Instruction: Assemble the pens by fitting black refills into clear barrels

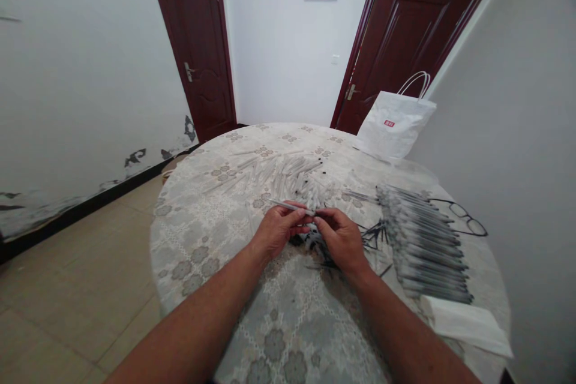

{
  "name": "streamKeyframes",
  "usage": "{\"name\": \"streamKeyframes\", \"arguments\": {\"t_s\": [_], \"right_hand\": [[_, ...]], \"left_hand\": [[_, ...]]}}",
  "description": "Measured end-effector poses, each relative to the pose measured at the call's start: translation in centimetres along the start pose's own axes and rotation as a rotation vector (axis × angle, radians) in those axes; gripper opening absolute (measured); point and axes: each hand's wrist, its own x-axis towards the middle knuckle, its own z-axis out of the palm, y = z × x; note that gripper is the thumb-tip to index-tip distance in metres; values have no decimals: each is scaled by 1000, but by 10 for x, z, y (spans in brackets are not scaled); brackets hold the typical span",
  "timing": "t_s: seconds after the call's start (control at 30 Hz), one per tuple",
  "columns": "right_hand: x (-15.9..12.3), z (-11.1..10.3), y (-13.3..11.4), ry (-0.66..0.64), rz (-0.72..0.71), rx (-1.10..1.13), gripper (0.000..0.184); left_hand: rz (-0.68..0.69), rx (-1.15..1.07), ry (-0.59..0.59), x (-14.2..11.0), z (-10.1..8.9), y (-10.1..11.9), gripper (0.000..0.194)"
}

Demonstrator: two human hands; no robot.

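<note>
My left hand (281,228) is closed around a slim translucent pen barrel (288,206), its narrow end pointing left. At the barrel's right end, the thumb and fingertips of my right hand (339,234) are pinched together; any small part between them is hidden. Just beyond both hands lies a loose heap of clear pen barrels (281,173), with a few small black pieces among them. Thin black pen parts (375,234) are scattered beside and beneath my right hand, some hidden by it.
A long stack of pens (427,246) lies to the right on the patterned tablecloth (198,300). Near it are black-framed eyeglasses (465,219) and a folded white paper or cloth (468,324). A white paper bag (396,126) stands at the table's far right edge.
</note>
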Motion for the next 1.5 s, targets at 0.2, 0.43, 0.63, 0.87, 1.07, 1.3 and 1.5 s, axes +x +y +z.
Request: {"name": "streamKeyframes", "arguments": {"t_s": [0.2,0.43,0.63,0.87,1.07,1.3,1.5], "right_hand": [[-1,-5,-4,4,-115,-142,19],[0,-8,-1,-110,-92,-226,34],[-4,-6,-2,-77,-81,-199,26],[-6,-4,-5,-82,-179,-256,18],[-5,-4,0,-135,-131,-268,40],[-8,-4,-6,-52,-166,-177,19],[-5,-3,-5,-92,-158,-294,28]], "left_hand": [[15,39,-25,1,-2,-2,31],[4,75,-44,-1,-3,-1,30],[1,81,-55,0,-2,-4,31],[1,60,-48,1,-3,-2,32],[-34,84,-59,-1,-2,0,31],[-15,81,-14,0,-1,3,30],[-32,105,-36,-2,1,4,31]]}}
